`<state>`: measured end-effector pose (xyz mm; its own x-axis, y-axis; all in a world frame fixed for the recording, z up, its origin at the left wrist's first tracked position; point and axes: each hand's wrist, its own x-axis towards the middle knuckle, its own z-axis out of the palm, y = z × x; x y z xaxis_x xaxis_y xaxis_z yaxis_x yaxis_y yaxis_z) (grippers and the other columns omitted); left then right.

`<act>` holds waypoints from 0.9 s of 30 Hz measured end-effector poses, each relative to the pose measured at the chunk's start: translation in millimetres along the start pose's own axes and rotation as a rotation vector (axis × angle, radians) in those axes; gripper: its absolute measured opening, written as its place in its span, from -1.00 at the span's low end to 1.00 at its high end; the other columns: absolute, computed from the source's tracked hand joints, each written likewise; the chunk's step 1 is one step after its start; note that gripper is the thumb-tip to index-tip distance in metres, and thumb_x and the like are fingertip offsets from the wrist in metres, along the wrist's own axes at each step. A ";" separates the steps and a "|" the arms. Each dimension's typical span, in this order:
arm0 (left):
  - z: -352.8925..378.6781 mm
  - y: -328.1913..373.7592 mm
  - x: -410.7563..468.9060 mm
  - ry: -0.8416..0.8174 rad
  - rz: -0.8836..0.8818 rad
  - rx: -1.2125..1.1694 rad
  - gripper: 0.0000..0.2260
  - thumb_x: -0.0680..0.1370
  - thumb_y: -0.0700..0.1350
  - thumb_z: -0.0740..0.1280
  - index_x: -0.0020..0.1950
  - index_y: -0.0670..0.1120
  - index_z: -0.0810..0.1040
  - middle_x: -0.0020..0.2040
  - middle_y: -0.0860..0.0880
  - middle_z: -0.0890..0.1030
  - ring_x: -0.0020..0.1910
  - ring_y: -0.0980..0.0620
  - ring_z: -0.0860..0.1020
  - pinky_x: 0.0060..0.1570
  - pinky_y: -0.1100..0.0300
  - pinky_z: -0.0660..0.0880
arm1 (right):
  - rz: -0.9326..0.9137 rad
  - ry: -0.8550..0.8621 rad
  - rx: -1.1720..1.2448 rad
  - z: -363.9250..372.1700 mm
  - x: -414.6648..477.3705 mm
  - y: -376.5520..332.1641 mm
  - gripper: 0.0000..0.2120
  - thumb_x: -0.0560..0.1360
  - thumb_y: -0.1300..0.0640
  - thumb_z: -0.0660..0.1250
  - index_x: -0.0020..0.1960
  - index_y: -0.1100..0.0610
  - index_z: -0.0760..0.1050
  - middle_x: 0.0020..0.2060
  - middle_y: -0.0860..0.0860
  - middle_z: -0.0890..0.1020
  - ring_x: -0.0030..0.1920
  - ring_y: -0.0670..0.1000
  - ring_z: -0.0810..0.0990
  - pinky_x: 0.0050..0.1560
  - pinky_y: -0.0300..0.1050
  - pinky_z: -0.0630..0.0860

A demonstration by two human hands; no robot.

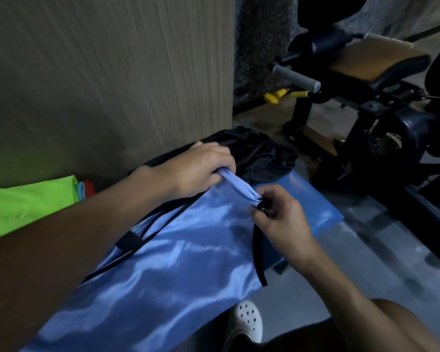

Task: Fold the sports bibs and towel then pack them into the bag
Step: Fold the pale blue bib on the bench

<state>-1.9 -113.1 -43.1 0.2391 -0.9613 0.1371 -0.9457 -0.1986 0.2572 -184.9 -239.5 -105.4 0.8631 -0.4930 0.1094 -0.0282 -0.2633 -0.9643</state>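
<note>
Loosening the neck of the blue bag (175, 262) ahead of packing

Lying flat along the blue tabletop (318, 201), the shiny bag has its mouth bunched into a tight rope between the two hands. The left hand (201, 168) is curled round the gathered fabric at the far end. The right hand (277, 214) pinches the small black cord lock (264, 209) at the near end of the gather, thumb and fingertips closed on it. Black drawcords (148, 224) trail back across the bag beneath the left forearm. A stack of folded bibs (28, 207), lime green on top with blue and red edges showing below, sits at the left against the wood-grain panel (112, 72), not yet in the bag. No towel can be made out, though a heap of black cloth (262, 153) lies beyond the hands. With the bag looking flat and unfilled, the step appears to be opening it. Doing that well would mean squeezing the lock to free the cord, sliding it away from the fabric, and holding the gather firm with the left hand so the slippery satin spreads evenly instead of snagging. A gym machine (379, 128) stands close on the right
</note>
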 end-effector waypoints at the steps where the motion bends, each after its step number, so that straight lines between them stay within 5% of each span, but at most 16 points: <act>1: -2.7 1.1 -11.5 0.014 0.011 0.006 -0.86 0.49 -0.23 0.34 -0.06 0.00 0.60 -0.08 0.12 0.55 0.02 0.08 0.46 0.13 -0.03 0.36 | -0.040 -0.018 -0.049 1.4 -5.6 -3.0 -0.67 0.45 0.33 0.39 -0.03 -0.10 0.48 -0.19 -0.14 0.61 -0.20 -0.17 0.56 -0.16 -0.38 0.43; 9: 4.1 3.5 -119.7 0.072 -0.024 0.061 -0.85 0.45 -0.24 0.38 -0.08 0.01 0.58 -0.05 0.13 0.55 0.06 0.07 0.47 0.03 -0.05 0.41 | -0.354 -0.315 -0.449 42.8 -60.1 -13.3 -0.72 0.39 0.17 0.36 0.08 -0.04 0.48 -0.11 -0.19 0.52 -0.10 -0.10 0.53 -0.10 -0.17 0.48; 15: 15.1 -6.8 -175.0 -0.015 -0.140 0.091 -0.76 0.43 -0.26 0.44 -0.05 0.07 0.55 -0.02 0.19 0.52 0.13 0.13 0.42 0.10 0.23 0.26 | -0.372 -0.445 -0.496 75.5 -75.6 -18.4 -0.81 0.45 0.14 0.39 0.06 0.07 0.51 -0.10 -0.06 0.55 -0.08 -0.01 0.53 -0.07 0.00 0.51; 20: 19.1 2.0 -184.7 0.034 -0.211 0.215 -0.69 0.35 -0.16 0.26 0.05 0.02 0.61 0.11 0.11 0.55 0.22 0.04 0.46 0.14 0.18 0.24 | -0.397 -0.356 -0.527 76.6 -70.4 -19.6 -0.79 0.47 0.05 0.37 0.08 0.06 0.57 -0.07 -0.09 0.59 -0.02 -0.02 0.55 0.00 -0.03 0.51; 24: 30.6 19.9 -164.2 0.058 -0.192 0.234 -0.57 0.49 0.04 0.17 0.31 -0.03 0.55 0.39 0.00 0.48 0.40 -0.02 0.38 0.34 0.10 0.21 | -0.319 -0.220 -0.765 72.0 -63.5 -10.0 -0.58 0.49 -0.15 0.26 0.26 0.04 0.52 0.22 -0.05 0.53 0.25 0.06 0.45 0.15 -0.01 0.37; 27: 46.8 27.5 -148.2 -0.092 -0.234 0.288 -0.41 0.57 0.21 -0.06 0.57 0.06 0.25 0.60 0.04 0.18 0.58 0.06 0.09 0.49 0.05 0.04 | -0.198 -0.294 -0.925 72.5 -68.8 0.6 -0.29 0.50 -0.31 -0.04 0.49 0.09 0.29 0.50 0.00 0.28 0.51 0.06 0.17 0.41 0.08 0.19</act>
<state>-73.6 15.0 -101.1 0.4478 -0.8940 0.0169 -0.8940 -0.4479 -0.0092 -207.8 -145.6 -131.0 0.9820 -0.1781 0.0633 -0.1449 -0.9243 -0.3532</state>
